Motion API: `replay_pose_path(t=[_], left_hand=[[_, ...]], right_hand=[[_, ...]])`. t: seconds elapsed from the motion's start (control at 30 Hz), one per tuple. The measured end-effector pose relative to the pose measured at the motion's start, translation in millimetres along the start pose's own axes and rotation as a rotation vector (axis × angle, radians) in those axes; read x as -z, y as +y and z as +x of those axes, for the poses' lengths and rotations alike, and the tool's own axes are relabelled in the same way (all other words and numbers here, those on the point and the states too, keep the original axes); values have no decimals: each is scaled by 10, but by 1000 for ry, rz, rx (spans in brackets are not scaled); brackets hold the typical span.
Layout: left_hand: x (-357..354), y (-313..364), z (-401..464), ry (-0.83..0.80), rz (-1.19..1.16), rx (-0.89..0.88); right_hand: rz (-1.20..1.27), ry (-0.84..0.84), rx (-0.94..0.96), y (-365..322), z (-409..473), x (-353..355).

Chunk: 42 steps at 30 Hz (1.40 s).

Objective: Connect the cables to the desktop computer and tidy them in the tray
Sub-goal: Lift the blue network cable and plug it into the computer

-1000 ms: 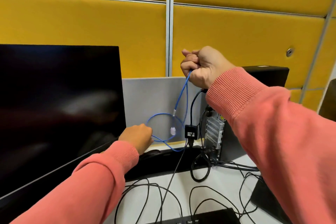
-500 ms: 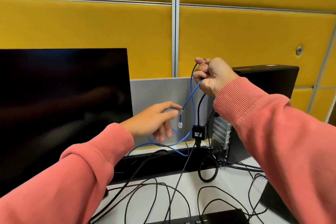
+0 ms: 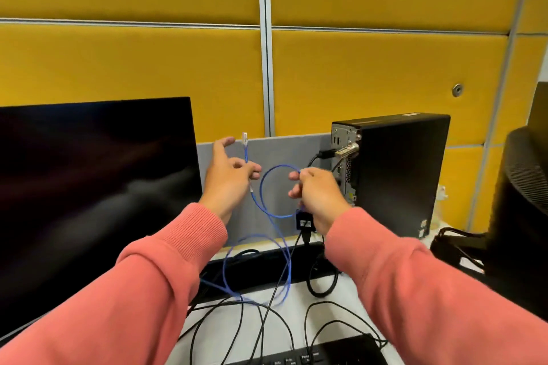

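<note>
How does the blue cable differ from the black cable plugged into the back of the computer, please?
The blue cable is thin and held by both the left hand and the right hand; the black cable is thicker and untouched. The blue cable's clear plug points up, free; the black cable's plug sits in the computer. Both end near its back.

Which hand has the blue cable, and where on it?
Both. The left hand pinches the blue network cable just below its clear plug, plug pointing up; the right hand grips it further along, a loop hanging between them.
</note>
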<state>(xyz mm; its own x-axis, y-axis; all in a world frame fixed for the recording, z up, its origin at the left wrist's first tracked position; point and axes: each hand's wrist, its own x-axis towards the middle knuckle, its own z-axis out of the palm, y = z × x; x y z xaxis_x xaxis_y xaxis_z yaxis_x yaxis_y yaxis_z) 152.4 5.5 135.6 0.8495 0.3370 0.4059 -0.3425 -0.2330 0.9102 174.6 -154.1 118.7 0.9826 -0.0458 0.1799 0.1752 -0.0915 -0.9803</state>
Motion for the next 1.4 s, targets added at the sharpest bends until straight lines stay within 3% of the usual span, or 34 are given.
replay_pose_path(t=[0.23, 0.37, 0.5, 0.57, 0.83, 1.0, 1.07, 1.17, 1.4], left_hand=[[86, 37, -36, -112, 9, -48], [78, 114, -49, -220, -17, -47], [78, 246, -62, -337, -81, -95], [116, 298, -56, -350, -127, -136], [212, 370, -29, -359, -247, -255], [76, 313, -87, -311, -42, -475], [44, 243, -110, -368, 125, -543], [20, 127, -134, -402, 246, -550], [76, -212, -23, -502, 404, -406]], right_hand=[[-242, -24, 66, 314, -113, -9], [-354, -29, -13, 219, -55, 78], [-23, -92, -229, -96, 75, 56], [89, -71, -246, -293, 183, 30], [270, 7, -116, -643, 283, -89], [301, 93, 83, -573, 334, -117], [195, 87, 181, -619, 373, -125], [-290, 97, 354, -633, 434, -71], [-855, -185, 372, -503, 446, -10]])
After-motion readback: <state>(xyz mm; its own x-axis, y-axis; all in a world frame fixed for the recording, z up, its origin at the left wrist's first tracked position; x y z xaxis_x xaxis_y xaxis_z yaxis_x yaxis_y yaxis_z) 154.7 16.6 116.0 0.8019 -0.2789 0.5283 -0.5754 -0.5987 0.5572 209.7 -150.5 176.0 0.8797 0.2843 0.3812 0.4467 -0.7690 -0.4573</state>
